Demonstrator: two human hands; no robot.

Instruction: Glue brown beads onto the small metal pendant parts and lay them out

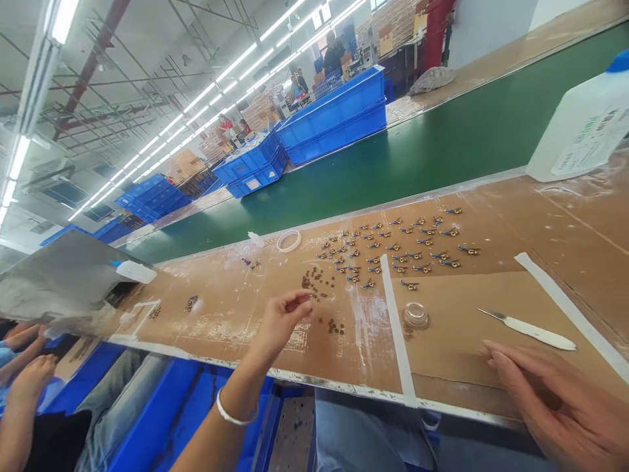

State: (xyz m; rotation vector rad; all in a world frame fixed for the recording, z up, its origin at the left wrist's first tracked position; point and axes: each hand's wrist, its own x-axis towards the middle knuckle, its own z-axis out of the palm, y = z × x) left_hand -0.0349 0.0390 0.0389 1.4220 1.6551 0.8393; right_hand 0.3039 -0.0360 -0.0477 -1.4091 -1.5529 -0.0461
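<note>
My left hand, a white bangle on its wrist, hovers by a scatter of small brown discs. Its thumb and forefinger are pinched; anything between them is too small to name. At the lower right, my right hand has its thumb and forefinger tips together, and I cannot make out what they hold. Nearest to it lies a knife with a white handle, its thin blade pointing left. A small clear round dish sits on the cardboard. Several little blue-and-gold figure-like pieces lie spread beyond the discs.
White tape strips cross the brown worktop. A tape roll and small white bottle stand near the green belt. A large jug is at right, blue crates across. Another person's hands show at left.
</note>
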